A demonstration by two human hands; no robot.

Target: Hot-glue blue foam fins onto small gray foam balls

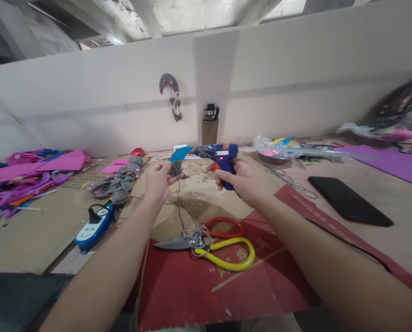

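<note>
My right hand (242,179) is closed around the grip of a blue hot glue gun (220,157) with an orange trigger; its nozzle points left. My left hand (158,180) pinches a small grey craft piece (176,169) with a blue foam shape (180,153) on top, held just left of the nozzle. A thin grey string (180,207) hangs from the piece down to the table. Both hands are raised above a brown cardboard sheet (199,198).
Scissors (213,246) with yellow and orange handles lie on red paper (226,281) near me. A blue power strip (94,227) sits left, grey foam pieces (119,182) and pink foam scraps (29,173) beyond. A black phone (349,200), purple sheet (392,161) and bottle (210,124) are further off.
</note>
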